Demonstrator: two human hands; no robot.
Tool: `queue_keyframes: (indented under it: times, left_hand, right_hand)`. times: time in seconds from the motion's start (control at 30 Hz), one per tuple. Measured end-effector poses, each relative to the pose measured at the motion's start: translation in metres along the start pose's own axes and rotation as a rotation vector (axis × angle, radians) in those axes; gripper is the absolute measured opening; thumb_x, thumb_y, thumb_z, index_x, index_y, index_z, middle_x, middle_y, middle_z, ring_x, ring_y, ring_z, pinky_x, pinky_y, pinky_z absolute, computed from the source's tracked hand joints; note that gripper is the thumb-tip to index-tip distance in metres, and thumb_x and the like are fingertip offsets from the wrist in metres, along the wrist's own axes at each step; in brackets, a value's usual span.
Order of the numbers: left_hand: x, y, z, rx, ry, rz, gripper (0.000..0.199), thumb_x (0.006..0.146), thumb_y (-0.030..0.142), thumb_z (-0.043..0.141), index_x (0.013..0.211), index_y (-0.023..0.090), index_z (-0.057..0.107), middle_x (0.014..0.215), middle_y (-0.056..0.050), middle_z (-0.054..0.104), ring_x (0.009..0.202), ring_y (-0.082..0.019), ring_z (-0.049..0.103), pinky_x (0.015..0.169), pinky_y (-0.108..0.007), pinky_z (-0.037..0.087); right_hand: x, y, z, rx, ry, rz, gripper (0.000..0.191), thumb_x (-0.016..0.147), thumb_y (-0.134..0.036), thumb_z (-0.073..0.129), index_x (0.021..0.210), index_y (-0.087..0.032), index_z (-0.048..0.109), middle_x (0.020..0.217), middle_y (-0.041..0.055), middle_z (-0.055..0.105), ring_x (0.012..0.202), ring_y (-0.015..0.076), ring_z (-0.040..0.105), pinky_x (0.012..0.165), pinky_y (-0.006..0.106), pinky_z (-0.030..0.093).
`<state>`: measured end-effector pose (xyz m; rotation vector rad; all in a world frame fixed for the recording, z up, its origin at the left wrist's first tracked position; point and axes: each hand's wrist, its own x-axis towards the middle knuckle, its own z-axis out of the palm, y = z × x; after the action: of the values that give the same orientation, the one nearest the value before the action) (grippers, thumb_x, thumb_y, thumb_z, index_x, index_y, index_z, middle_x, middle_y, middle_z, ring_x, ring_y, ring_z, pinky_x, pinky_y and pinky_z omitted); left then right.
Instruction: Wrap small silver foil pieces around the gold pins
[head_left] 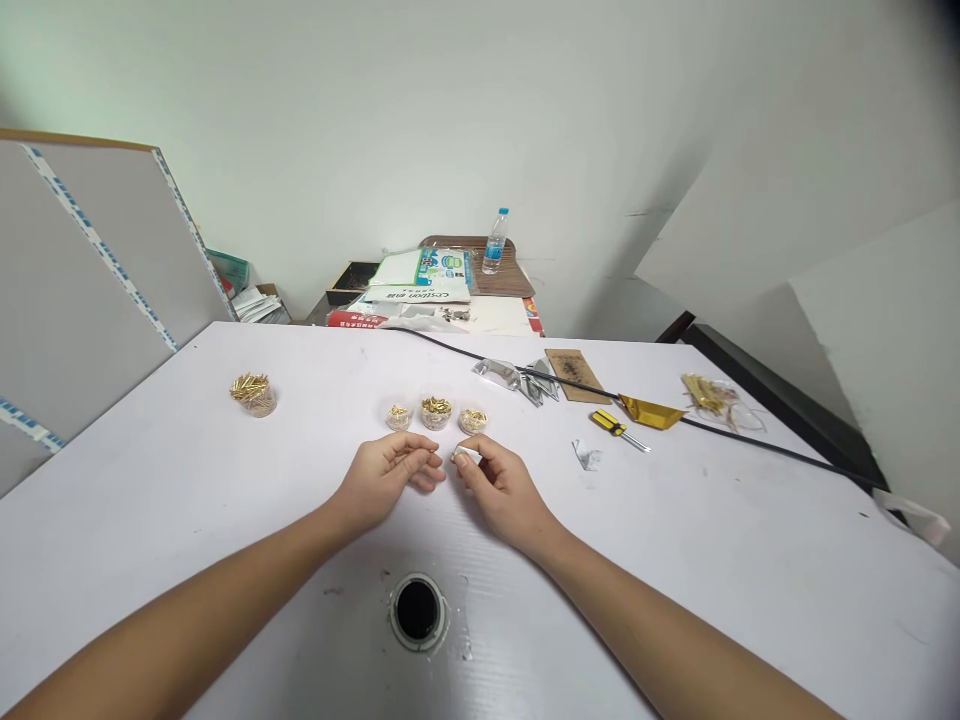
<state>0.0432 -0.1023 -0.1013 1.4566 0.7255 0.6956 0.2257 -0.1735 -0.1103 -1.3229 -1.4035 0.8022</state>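
Note:
My right hand (504, 490) is closed in a pinch, thumb against forefinger, on a small whitish piece (469, 453) whose kind I cannot make out. Facing it, a short gap away, my left hand (394, 478) has loosely curved fingers, apart at the tips, with nothing visible in them. Just beyond the hands stand three small clear cups of brass-coloured parts: a left cup (398, 417), a middle cup (436, 412) and a right cup (472, 420).
Farther left is a cup of long brass pins (255, 394). To the right lie a yellow-black screwdriver (619, 430), crumpled clear plastic (586, 455), grey metal pieces (538, 382), brown card (577, 375), gold packet (651, 411) and black cable (750, 440). A round hole (418, 611) opens near me.

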Motion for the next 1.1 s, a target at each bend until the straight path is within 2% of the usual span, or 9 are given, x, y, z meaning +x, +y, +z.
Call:
queue_keyframes:
  times: [0.1, 0.17, 0.33, 0.4, 0.57, 0.73, 0.83, 0.97, 1.1]
  left_hand:
    - [-0.001, 0.001, 0.0, 0.052, -0.025, -0.028, 0.042, 0.096, 0.056, 0.053, 0.093, 0.014, 0.056, 0.074, -0.004, 0.067, 0.052, -0.013, 0.062, 0.046, -0.023, 0.046]
    - [-0.002, 0.003, 0.0, 0.092, -0.051, -0.039, 0.045, 0.098, 0.058, 0.046, 0.084, 0.016, 0.052, 0.065, -0.001, 0.062, 0.044, -0.009, 0.053, 0.041, -0.021, 0.037]
    - [-0.003, 0.008, 0.001, 0.221, -0.098, -0.058, 0.051, 0.1, 0.056, 0.041, 0.067, 0.017, 0.046, 0.05, 0.003, 0.049, 0.04, -0.007, 0.039, 0.042, -0.021, 0.031]
    - [-0.003, 0.008, 0.001, 0.206, -0.114, -0.045, 0.048, 0.1, 0.055, 0.043, 0.07, 0.017, 0.048, 0.053, 0.003, 0.048, 0.043, -0.008, 0.039, 0.045, -0.022, 0.031]
    - [0.0, 0.007, -0.002, 0.1, -0.162, 0.025, 0.035, 0.098, 0.05, 0.05, 0.089, 0.017, 0.05, 0.074, 0.0, 0.056, 0.056, -0.008, 0.044, 0.055, -0.022, 0.037]
    - [0.001, 0.006, -0.002, 0.122, -0.086, 0.031, 0.03, 0.096, 0.045, 0.054, 0.096, 0.016, 0.057, 0.085, -0.004, 0.061, 0.062, -0.01, 0.049, 0.056, -0.022, 0.039]
    - [0.0, 0.008, 0.0, 0.189, -0.035, 0.036, 0.028, 0.091, 0.041, 0.059, 0.1, 0.015, 0.064, 0.077, -0.002, 0.06, 0.063, -0.011, 0.051, 0.058, -0.023, 0.041]
    - [0.0, 0.013, 0.002, 0.234, 0.016, 0.014, 0.024, 0.086, 0.036, 0.062, 0.093, 0.014, 0.066, 0.064, 0.001, 0.054, 0.06, -0.011, 0.049, 0.057, -0.023, 0.039]
    - [0.0, 0.016, 0.003, 0.287, 0.064, 0.02, 0.019, 0.081, 0.034, 0.064, 0.08, 0.015, 0.062, 0.059, 0.003, 0.049, 0.054, -0.01, 0.042, 0.053, -0.022, 0.033]
  right_hand:
    - [-0.001, -0.001, 0.0, -0.025, -0.009, 0.005, 0.029, 0.095, -0.044, 0.051, 0.083, -0.018, 0.058, 0.071, 0.0013, 0.053, 0.063, 0.0146, 0.047, 0.059, 0.028, 0.038]
    - [-0.001, -0.002, 0.0, -0.034, -0.022, -0.001, 0.028, 0.096, -0.043, 0.05, 0.083, -0.019, 0.057, 0.071, 0.001, 0.053, 0.063, 0.0147, 0.046, 0.06, 0.028, 0.038]
    - [-0.001, -0.004, -0.001, -0.062, -0.053, -0.032, 0.028, 0.097, -0.043, 0.048, 0.083, -0.019, 0.055, 0.072, 0.0006, 0.054, 0.063, 0.0146, 0.047, 0.061, 0.028, 0.039]
    - [-0.001, -0.004, -0.001, -0.077, -0.064, -0.044, 0.028, 0.097, -0.042, 0.047, 0.083, -0.019, 0.055, 0.072, 0.0005, 0.054, 0.063, 0.0145, 0.047, 0.061, 0.028, 0.039]
    - [-0.001, -0.003, 0.0, -0.115, -0.083, -0.067, 0.027, 0.097, -0.041, 0.047, 0.084, -0.019, 0.056, 0.069, 0.0, 0.055, 0.062, 0.0145, 0.047, 0.06, 0.027, 0.038]
    - [-0.001, -0.004, 0.001, -0.12, -0.067, -0.078, 0.025, 0.098, -0.039, 0.047, 0.086, -0.019, 0.057, 0.069, 0.0005, 0.057, 0.062, 0.0147, 0.048, 0.059, 0.027, 0.038]
    - [-0.001, -0.004, 0.001, -0.13, -0.068, -0.063, 0.024, 0.097, -0.038, 0.047, 0.087, -0.019, 0.058, 0.07, 0.0008, 0.058, 0.062, 0.0149, 0.049, 0.06, 0.027, 0.038]
    - [-0.001, -0.004, 0.002, -0.162, -0.052, -0.075, 0.021, 0.096, -0.036, 0.049, 0.088, -0.019, 0.06, 0.073, 0.0011, 0.059, 0.063, 0.0147, 0.049, 0.06, 0.027, 0.038]
    - [-0.001, -0.004, 0.001, -0.193, -0.054, -0.102, 0.019, 0.096, -0.032, 0.049, 0.088, -0.019, 0.06, 0.076, 0.0012, 0.06, 0.063, 0.0145, 0.049, 0.06, 0.027, 0.039]
